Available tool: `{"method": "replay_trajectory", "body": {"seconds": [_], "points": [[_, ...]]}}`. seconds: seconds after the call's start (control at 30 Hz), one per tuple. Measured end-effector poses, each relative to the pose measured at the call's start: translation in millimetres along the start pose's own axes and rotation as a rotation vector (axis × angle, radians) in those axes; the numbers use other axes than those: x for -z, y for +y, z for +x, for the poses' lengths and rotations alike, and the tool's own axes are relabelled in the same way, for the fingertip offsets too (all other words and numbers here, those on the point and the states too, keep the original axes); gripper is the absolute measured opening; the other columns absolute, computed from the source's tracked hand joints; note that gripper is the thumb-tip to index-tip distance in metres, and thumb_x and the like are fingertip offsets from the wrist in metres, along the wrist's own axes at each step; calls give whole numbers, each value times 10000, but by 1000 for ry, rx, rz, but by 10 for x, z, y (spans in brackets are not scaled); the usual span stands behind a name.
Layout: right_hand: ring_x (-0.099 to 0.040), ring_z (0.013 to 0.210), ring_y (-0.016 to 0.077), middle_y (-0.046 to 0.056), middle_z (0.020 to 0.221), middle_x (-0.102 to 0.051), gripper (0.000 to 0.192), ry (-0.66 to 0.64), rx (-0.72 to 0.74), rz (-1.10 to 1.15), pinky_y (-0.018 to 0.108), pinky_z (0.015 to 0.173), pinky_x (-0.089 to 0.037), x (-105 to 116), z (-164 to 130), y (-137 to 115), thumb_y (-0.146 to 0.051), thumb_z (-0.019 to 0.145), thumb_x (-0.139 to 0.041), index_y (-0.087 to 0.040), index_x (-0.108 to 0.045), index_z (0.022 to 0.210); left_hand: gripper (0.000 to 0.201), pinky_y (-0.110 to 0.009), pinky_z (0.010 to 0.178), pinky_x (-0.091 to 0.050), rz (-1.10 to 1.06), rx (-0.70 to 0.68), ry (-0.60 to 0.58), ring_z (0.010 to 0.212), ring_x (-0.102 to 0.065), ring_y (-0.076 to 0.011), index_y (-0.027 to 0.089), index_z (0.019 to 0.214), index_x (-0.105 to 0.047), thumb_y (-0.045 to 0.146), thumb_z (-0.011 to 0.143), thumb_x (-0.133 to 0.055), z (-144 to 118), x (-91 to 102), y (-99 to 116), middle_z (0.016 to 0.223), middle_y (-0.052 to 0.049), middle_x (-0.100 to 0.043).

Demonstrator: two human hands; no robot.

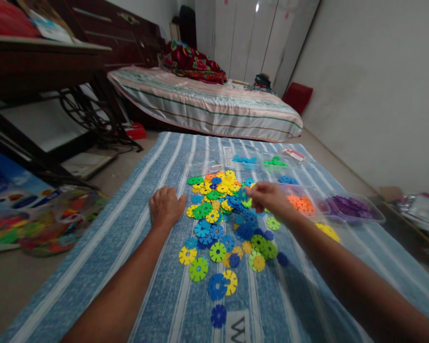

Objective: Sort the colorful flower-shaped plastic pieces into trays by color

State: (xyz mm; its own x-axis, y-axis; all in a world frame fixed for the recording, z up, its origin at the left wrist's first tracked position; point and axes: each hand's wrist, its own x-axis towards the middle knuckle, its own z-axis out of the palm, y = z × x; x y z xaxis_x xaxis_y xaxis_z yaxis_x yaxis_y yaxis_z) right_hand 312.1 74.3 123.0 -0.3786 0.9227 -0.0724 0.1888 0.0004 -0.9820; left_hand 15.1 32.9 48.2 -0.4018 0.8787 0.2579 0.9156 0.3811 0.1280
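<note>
My right hand (270,196) is closed in a pinch over the right side of a loose pile of notched plastic building discs (214,214). A teal building disc (243,194) shows at its fingertips, slightly blurred. Left of the pile, my left hand (167,207) lies palm down on the striped cloth, thumb apart from the fingers, holding nothing. Yellow, blue, green and a few orange discs overlap in the pile. Nearer to me lie a lime-green disc (199,269), a blue disc (218,286) and a dark blue disc (219,316).
To the right stand clear containers with orange discs (300,205) and purple discs (348,206); yellow discs (328,232) lie nearby. Light blue pieces (245,161) and green pieces (275,162) sit at the back. Beyond are a bed (214,109) and a sewing-machine table (46,47).
</note>
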Motion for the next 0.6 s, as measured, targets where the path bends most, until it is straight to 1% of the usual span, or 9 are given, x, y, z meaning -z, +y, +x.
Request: {"method": "replay_trajectory", "body": {"seconds": [0.03,0.07,0.1,0.13,0.17,0.3,0.4,0.5,0.6], "points": [[-507,363,87,-39,460,-592,446,151,67,64,179,369,-391,49,100,-78,-568,633,-797,-203,-541,610,448,-497,1047,-412,-2,1,4,1274,-507,-367,102,1173,-653,391,910,-432,-1,-1,-1,1318,-212,-609],[-514,367,87,-39,470,-598,461,265,113,115,182,377,-409,79,171,-130,-594,631,-789,-203,-544,627,450,-497,1052,-409,-6,1,7,1281,-502,-366,104,1177,-651,391,910,-431,-2,-1,-1,1332,-212,-604],[-516,369,87,-38,476,-600,468,330,138,142,185,381,-418,89,209,-150,-611,635,-778,-203,-548,639,450,-499,1054,-407,-11,2,10,1286,-498,-365,107,1178,-651,391,909,-428,-3,-1,-2,1341,-211,-600],[-513,369,87,-37,478,-600,466,340,139,142,187,380,-417,79,215,-140,-616,642,-767,-202,-553,648,448,-501,1054,-406,-16,1,12,1289,-495,-364,112,1177,-652,391,907,-426,-4,-1,-2,1344,-209,-600],[-511,370,88,-34,481,-602,455,300,119,116,189,378,-414,50,193,-102,-611,657,-756,-200,-563,658,445,-503,1052,-406,-19,2,13,1290,-493,-364,118,1173,-653,391,906,-424,-5,0,-2,1345,-208,-601],[-513,405,94,-35,499,-587,379,13,-12,-55,204,408,-423,-134,-49,182,-543,722,-713,-195,-573,666,437,-497,1046,-404,-7,6,9,1283,-494,-360,127,1155,-656,396,898,-427,-1,-2,-5,1344,-205,-601],[-532,462,105,-42,538,-578,291,-119,-34,-171,216,456,-427,-209,-245,344,-459,798,-644,-195,-581,693,443,-484,1032,-410,-5,-1,3,1270,-502,-351,135,1162,-651,404,902,-412,5,-12,-11,1312,-194,-616],[-544,543,111,-37,598,-587,196,-172,73,-348,220,521,-401,-196,-425,418,-353,849,-593,-187,-618,749,449,-487,1043,-401,-11,11,5,1286,-491,-351,132,1174,-649,404,896,-424,7,-25,-13,1332,-198,-605],[-552,599,117,-21,656,-616,160,-115,206,-556,233,581,-371,-144,-619,492,-299,885,-565,-183,-647,812,448,-492,1049,-396,-15,12,11,1290,-489,-354,139,1181,-650,404,895,-430,3,-31,-8,1341,-198,-600]]}}
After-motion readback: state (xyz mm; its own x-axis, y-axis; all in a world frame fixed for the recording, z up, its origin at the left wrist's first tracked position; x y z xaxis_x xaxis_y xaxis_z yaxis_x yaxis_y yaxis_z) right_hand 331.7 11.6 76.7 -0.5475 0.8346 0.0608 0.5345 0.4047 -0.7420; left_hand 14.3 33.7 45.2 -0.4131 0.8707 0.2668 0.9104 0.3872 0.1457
